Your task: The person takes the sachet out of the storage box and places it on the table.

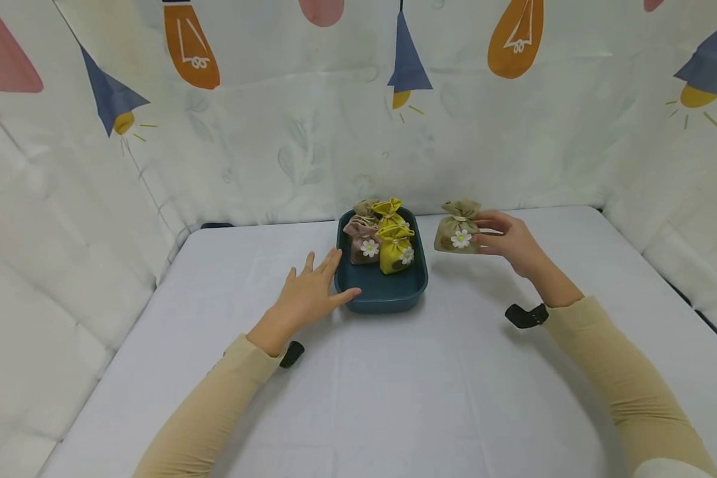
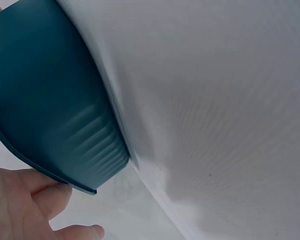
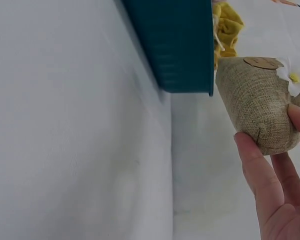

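Beige pouch [image 1: 457, 229], white daisy on its front, and it's up in the air just right of the teal tray [image 1: 384, 287]! Four more sit inside that tray, bunched towards the far end: a pink pouch [image 1: 363, 247] at the near left, a yellow pouch [image 1: 397, 255] snug beside it, a second yellow pouch [image 1: 388, 210] behind, and another beige pouch [image 1: 366, 208] at the back left. Bare floor shows at the tray's near end, and its raised right wall stands between the lifted pouch and the rest.

To the hands now, and they're well apart! The right hand [image 1: 506, 239] has the beige pouch pinched from its right side, thumb and fingers pressing into the cloth. Over on the left, the left hand [image 1: 307, 295] is spread wide, fingertips at the tray's left rim, thumb reaching across the near left corner. Black devices [image 1: 526, 316] sit under both wrists, just below the tan sleeves [image 1: 621, 378].

Underneath, a counter [image 1: 394, 392] draped in white cloth; behind it, a pale curtain [image 1: 346, 133] printed with blue lamps and orange bulbs.
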Demonstrator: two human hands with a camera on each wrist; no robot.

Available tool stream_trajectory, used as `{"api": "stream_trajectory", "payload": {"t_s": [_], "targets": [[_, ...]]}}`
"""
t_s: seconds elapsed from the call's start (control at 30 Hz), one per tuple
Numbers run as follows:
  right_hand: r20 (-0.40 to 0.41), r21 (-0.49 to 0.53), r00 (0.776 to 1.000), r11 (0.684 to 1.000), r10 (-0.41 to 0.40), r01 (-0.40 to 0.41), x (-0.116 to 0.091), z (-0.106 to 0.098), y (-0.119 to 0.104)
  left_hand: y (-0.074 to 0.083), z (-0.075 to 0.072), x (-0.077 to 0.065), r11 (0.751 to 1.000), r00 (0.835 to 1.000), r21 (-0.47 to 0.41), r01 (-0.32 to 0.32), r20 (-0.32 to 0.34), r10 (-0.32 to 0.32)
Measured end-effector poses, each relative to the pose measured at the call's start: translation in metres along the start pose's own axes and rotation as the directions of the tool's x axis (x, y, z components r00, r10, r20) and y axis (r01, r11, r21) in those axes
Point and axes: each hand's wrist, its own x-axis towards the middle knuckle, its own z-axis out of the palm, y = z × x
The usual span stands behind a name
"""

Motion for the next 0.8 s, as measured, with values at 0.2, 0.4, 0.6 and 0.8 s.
{"api": "stream_trajectory", "payload": {"t_s": [0.2,0.4,0.6,0.8], "targets": [[-0.007,0.000,1.000,1.000,0.013,-0.013,-0.002,-0.008,0.001,0.001,-0.001,-0.001,1.000,1.000,-0.006,0.005,0.004,-0.005],[-0.021,0.013,1.000,1.000,-0.015,0.015,-0.003,-0.016,0.006,0.001,-0.001,-0.001,1.000,1.000,-0.009,0.002,0.003,-0.002],[-0.035,0.007,0.999,1.000,-0.010,0.010,-0.003,-0.021,0.009,0.002,-0.002,-0.003,1.000,1.000,-0.017,-0.001,0.007,0.001],[-0.046,0.004,0.999,1.000,-0.015,0.015,-0.001,-0.027,0.011,0.001,0.000,-0.002,1.000,1.000,-0.018,-0.004,-0.005,0.004]]}}
